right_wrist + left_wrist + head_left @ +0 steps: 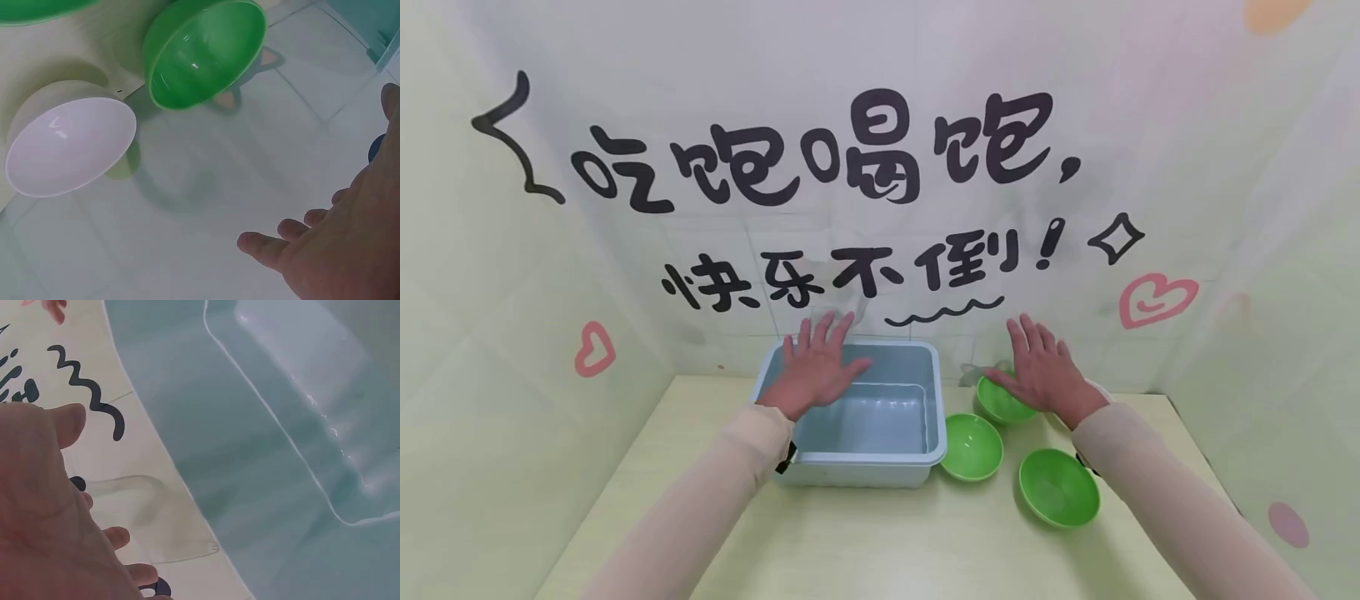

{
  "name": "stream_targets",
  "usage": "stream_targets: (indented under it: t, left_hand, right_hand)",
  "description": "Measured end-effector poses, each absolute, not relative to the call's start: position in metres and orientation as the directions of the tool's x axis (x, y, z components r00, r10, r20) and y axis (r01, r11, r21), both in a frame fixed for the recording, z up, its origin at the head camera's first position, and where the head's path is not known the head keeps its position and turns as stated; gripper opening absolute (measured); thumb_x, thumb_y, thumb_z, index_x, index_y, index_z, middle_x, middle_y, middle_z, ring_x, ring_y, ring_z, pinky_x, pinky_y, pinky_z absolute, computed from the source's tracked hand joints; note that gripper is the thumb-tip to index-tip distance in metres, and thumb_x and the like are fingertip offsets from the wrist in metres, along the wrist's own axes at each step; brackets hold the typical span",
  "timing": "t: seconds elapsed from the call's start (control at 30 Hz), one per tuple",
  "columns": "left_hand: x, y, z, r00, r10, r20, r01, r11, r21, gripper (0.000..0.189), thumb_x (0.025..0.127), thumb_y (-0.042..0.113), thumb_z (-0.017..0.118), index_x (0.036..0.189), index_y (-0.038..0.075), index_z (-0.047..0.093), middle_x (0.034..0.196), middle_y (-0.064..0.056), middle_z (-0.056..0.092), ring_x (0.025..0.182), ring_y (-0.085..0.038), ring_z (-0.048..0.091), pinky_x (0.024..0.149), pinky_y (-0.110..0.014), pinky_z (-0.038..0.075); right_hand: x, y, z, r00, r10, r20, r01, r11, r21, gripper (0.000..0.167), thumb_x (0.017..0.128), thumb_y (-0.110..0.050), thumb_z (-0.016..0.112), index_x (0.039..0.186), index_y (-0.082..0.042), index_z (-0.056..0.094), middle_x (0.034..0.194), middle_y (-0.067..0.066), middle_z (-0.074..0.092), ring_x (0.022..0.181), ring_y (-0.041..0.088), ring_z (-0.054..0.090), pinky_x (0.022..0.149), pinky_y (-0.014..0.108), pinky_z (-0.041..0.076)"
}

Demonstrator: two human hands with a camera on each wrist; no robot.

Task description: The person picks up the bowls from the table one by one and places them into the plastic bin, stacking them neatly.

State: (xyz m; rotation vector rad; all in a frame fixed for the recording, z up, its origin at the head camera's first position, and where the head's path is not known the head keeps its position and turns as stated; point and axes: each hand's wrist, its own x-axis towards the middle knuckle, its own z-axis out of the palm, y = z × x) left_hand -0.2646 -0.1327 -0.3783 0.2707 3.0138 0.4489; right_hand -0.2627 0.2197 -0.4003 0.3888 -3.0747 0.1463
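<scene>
Fingers spread, my left hand hovers over the left part of a light blue plastic basin in the head view. My right hand is raised with fingers extended, above the bowls on the right, and holds nothing. It overlaps the far green bowl in that view. A second green bowl stands right beside the basin, and a third green bowl sits nearer the front. A white bowl shows in the right wrist view; in the head view it is mostly hidden behind the right hand.
The pale wooden table carries the basin and bowls. Behind it rises a white sheet with black lettering and pink hearts, and similar sheeting stands at both sides.
</scene>
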Motion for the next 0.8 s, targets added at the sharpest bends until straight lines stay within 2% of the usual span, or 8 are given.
stream_targets:
  t: [0.17,0.3,0.57,0.8]
  left_hand:
    - [-0.259,-0.138,-0.369,-0.983,0.179,-0.044,0.158,0.940,0.304,0.082,0.101,0.057,0.047,0.165,0.025,0.008,0.172,-0.015,0.008,0.156,-0.050,0.007,0.121,-0.071,0.008]
    - [-0.252,-0.142,-0.367,-0.987,0.160,-0.022,0.147,0.944,0.295,0.080,0.102,0.055,0.049,0.164,0.021,0.013,0.170,-0.018,0.015,0.154,-0.050,0.016,0.121,-0.070,0.014]
    - [-0.241,-0.158,-0.365,-0.990,0.144,-0.001,0.135,0.930,0.343,0.080,0.102,0.054,0.050,0.164,0.018,0.015,0.168,-0.020,0.018,0.151,-0.050,0.020,0.119,-0.070,0.017]
    - [-0.231,-0.177,-0.366,-0.990,0.138,0.000,0.127,0.914,0.385,0.083,0.101,0.054,0.051,0.164,0.014,0.014,0.166,-0.023,0.018,0.147,-0.053,0.024,0.113,-0.073,0.024]
  right_hand:
    - [-0.262,0.224,-0.403,-0.963,-0.257,0.076,-0.264,0.959,-0.102,0.093,0.101,-0.057,0.050,0.158,0.007,0.016,0.164,0.032,0.021,0.145,0.055,0.029,0.109,0.071,0.037]
    - [-0.261,0.226,-0.405,-0.958,-0.267,0.102,-0.278,0.953,-0.120,0.091,0.101,-0.055,0.052,0.157,0.009,0.019,0.155,0.034,0.032,0.138,0.055,0.037,0.105,0.069,0.041]
    - [-0.260,0.230,-0.415,-0.956,-0.275,0.105,-0.290,0.941,-0.175,0.087,0.101,-0.052,0.054,0.154,0.011,0.027,0.148,0.035,0.039,0.134,0.054,0.040,0.112,0.065,0.037]
    - [-0.253,0.232,-0.428,-0.957,-0.275,0.097,-0.291,0.916,-0.275,0.086,0.101,-0.053,0.053,0.152,0.013,0.029,0.148,0.037,0.040,0.137,0.054,0.038,0.114,0.063,0.036]
